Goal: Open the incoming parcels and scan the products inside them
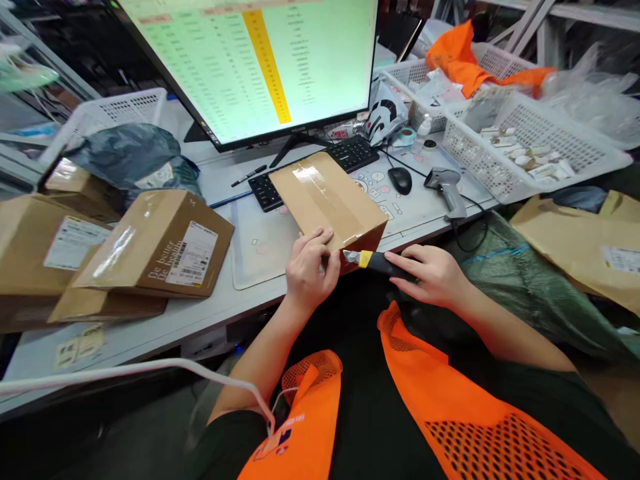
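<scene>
A taped brown cardboard box (pixel 327 197) sits at the front edge of the desk, partly over the keyboard (pixel 353 155). My left hand (pixel 313 267) is at the box's near left corner, its fingers curled and pressed on the edge. In my right hand (pixel 430 273) is a black and yellow utility knife (pixel 377 262), gripped by the handle. Its blade points left and lies close to the near edge of the box, by my left fingertips. Whether the blade touches the cardboard I cannot tell.
Several cardboard boxes (pixel 150 240) are stacked on the left. A monitor (pixel 260 67) stands behind the keyboard. To the right are a mouse (pixel 400 180), a barcode scanner (pixel 449 193) and a white basket (pixel 530 157) of small items. A white cable (pixel 150 367) crosses the lower left.
</scene>
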Demonstrator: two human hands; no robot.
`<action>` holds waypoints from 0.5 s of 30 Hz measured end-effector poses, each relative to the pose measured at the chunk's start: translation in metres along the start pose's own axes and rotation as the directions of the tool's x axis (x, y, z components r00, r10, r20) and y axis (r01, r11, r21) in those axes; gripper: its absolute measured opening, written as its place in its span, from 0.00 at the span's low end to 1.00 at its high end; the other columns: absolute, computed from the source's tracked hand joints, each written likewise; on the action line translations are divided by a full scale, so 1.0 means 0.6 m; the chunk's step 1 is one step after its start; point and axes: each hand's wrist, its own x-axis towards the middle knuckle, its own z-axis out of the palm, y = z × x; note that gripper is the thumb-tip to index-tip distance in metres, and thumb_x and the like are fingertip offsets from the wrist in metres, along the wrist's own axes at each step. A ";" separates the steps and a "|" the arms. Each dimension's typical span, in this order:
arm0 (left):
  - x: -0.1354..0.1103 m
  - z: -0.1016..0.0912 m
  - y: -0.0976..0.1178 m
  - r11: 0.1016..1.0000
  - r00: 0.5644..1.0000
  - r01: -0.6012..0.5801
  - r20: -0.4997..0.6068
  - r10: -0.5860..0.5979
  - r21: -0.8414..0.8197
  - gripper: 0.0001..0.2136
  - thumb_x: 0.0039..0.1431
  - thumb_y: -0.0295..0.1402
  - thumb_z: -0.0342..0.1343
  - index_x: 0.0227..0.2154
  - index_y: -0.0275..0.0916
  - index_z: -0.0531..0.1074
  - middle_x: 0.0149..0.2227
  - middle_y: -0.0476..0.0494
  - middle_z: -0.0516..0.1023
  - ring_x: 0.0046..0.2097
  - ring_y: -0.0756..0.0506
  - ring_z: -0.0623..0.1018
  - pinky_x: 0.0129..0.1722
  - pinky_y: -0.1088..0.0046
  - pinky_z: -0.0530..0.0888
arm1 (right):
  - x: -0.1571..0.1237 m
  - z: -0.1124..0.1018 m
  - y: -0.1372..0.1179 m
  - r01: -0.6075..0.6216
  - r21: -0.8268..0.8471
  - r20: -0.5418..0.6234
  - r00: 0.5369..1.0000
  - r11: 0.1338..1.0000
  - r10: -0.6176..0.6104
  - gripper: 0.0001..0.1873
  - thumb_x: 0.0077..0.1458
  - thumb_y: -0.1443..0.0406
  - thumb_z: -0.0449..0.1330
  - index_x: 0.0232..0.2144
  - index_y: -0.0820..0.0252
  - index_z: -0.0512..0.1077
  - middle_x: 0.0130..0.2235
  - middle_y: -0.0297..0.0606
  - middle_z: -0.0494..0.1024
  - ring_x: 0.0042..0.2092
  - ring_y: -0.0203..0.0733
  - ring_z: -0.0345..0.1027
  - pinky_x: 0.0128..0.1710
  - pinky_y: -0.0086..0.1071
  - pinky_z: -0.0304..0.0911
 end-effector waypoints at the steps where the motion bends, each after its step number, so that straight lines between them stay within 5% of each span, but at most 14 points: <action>1: 0.000 0.000 0.000 1.000 1.000 0.005 0.002 -0.005 -0.001 0.06 0.66 0.26 0.60 0.37 0.41 0.68 0.49 0.37 0.86 0.56 0.38 0.84 0.57 0.56 0.80 | 0.000 0.000 0.003 0.006 0.007 -0.006 1.000 1.000 -0.006 0.23 0.67 0.60 0.64 0.62 0.58 0.75 0.42 0.43 0.82 0.38 0.43 0.76 0.37 0.36 0.71; 11: -0.003 -0.005 -0.003 1.000 1.000 0.009 0.010 -0.009 0.002 0.07 0.65 0.25 0.61 0.38 0.41 0.68 0.50 0.37 0.86 0.57 0.38 0.83 0.58 0.55 0.79 | 0.016 -0.018 -0.006 0.007 -0.082 0.038 0.999 0.997 -0.003 0.22 0.67 0.60 0.65 0.60 0.59 0.77 0.42 0.44 0.81 0.38 0.44 0.75 0.36 0.36 0.68; 15: -0.003 -0.005 -0.001 1.000 1.000 0.014 0.020 -0.013 -0.010 0.08 0.65 0.25 0.62 0.37 0.41 0.68 0.49 0.37 0.85 0.57 0.38 0.84 0.57 0.55 0.80 | -0.013 -0.054 0.020 -0.187 -0.175 0.022 0.981 0.967 0.194 0.24 0.66 0.60 0.66 0.62 0.56 0.78 0.42 0.43 0.82 0.38 0.45 0.77 0.36 0.36 0.70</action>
